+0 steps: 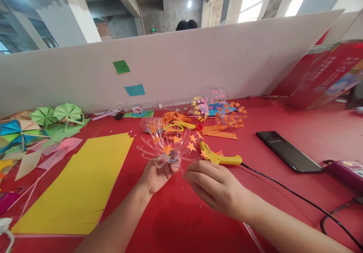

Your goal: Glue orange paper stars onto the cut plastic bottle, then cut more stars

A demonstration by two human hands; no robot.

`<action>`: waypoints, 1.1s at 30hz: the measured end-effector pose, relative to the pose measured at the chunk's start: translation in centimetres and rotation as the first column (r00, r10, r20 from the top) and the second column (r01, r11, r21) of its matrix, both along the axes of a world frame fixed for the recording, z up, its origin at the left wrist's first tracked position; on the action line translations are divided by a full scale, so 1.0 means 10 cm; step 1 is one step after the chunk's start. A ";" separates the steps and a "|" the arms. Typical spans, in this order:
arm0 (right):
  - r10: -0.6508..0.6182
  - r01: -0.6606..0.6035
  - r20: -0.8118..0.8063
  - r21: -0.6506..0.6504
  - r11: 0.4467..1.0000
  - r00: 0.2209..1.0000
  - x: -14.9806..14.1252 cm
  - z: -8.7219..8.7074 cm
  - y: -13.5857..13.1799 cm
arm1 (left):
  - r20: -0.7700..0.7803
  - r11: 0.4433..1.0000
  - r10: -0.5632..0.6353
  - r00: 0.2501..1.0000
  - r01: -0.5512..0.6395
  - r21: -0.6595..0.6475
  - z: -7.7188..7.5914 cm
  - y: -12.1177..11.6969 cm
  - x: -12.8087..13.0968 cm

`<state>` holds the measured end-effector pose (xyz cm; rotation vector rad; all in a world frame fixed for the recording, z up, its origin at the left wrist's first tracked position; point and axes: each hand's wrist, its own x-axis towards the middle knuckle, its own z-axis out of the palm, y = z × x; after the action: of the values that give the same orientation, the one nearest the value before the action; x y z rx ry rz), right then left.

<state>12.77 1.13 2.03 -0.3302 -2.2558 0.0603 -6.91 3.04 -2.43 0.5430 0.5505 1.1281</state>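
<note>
A clear plastic bottle piece [162,162], cut into thin strips that fan out like a flower, is gripped by my left hand [159,176] at its narrow end. Orange paper stars [168,149] sit on several of the strips. My right hand [217,187] is closed just to the right, thumb and fingers pressed together beside the strip ends. Whatever is between those fingertips is hidden. Beyond the right hand, a yellow glue gun [227,159] lies on the red table, its black cord running off to the right.
Yellow paper sheets [82,181] lie at left, near green folded paper umbrellas [68,112]. Behind are yellow-handled scissors [174,127], orange paper strips [219,132] and star-covered bottle pieces [232,115]. A black phone [287,151] rests at right. A white partition [170,64] bounds the back.
</note>
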 end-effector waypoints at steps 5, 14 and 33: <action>-0.038 0.042 -0.034 0.099 0.994 0.999 0.04 -0.02 0.00 | -0.072 1.000 -0.011 0.997 0.013 0.021 -0.02 0.00 -0.01; -0.129 0.144 -0.114 0.135 0.980 0.985 0.05 -0.02 -0.01 | -0.091 0.997 -0.042 0.995 0.048 0.058 -0.13 0.00 0.01; -0.101 0.080 -0.264 -0.091 0.993 0.959 -0.04 -0.05 -0.08 | -0.029 0.995 -0.096 0.995 0.097 0.034 -0.10 -0.01 -0.02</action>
<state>12.34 0.31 1.53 -0.4409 -1.9710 0.1391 -7.06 2.96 -3.45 0.6101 0.5232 1.0412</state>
